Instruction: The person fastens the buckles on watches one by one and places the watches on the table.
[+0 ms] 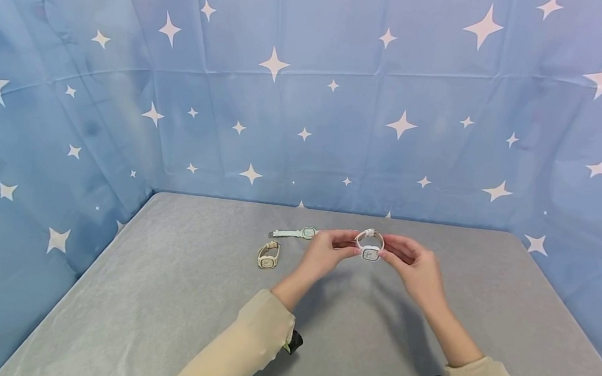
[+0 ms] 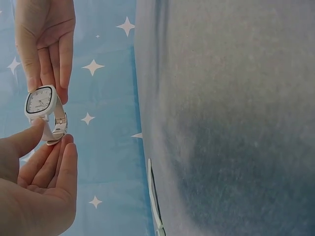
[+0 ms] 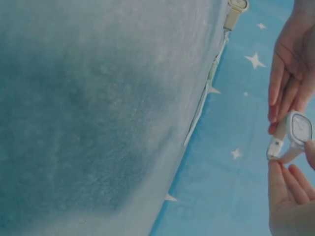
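Note:
A white wristwatch [image 1: 370, 254] with a squarish case is held up above the table between both hands, its strap buckled into a loop. My left hand [image 1: 326, 251] pinches its left side between thumb and fingers. On the other side my right hand [image 1: 416, 267] grips it the same way. The left wrist view shows the dial of the white wristwatch [image 2: 40, 101] and a thumb at each end of the case. In the right wrist view the buckle of the white wristwatch [image 3: 275, 146] rests by the right fingertips.
Behind the left hand a mint-green wristwatch [image 1: 308, 233] lies stretched out, partly hidden by that hand. Nearer and further left, a beige wristwatch [image 1: 268, 262] stands with its strap looped. The grey table [image 1: 162, 295] ends at a blue curtain [image 1: 308, 105] with white stars.

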Demonstrator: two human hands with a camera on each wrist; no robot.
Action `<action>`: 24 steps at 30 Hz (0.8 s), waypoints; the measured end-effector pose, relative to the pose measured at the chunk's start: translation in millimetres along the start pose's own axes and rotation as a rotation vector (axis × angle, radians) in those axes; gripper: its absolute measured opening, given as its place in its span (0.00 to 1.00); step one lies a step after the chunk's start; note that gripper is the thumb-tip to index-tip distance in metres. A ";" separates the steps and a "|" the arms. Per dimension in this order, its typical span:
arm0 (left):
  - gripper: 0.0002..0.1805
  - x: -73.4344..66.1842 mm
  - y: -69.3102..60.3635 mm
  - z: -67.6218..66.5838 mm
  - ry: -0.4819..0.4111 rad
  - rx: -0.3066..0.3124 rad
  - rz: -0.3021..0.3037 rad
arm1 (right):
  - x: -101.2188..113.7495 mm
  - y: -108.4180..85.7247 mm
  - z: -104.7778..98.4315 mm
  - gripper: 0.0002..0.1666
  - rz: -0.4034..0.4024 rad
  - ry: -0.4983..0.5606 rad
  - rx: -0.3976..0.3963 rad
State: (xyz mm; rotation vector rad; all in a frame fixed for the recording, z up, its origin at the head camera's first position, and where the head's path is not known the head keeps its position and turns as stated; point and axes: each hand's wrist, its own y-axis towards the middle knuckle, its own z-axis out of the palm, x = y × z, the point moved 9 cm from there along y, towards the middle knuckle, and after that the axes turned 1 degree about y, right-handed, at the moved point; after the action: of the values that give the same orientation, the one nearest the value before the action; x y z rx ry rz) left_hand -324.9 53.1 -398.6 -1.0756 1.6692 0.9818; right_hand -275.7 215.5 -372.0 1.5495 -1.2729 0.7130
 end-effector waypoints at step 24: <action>0.17 13.2 15.1 22.6 0.100 0.042 0.001 | -23.3 7.3 -6.0 0.22 0.123 -0.160 0.052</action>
State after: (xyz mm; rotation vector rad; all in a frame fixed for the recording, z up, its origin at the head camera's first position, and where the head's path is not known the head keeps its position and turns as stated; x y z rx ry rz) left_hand -336.2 75.5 -415.3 -1.1115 1.7633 0.9025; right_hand -288.4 230.1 -388.1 1.6072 -1.4892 0.7161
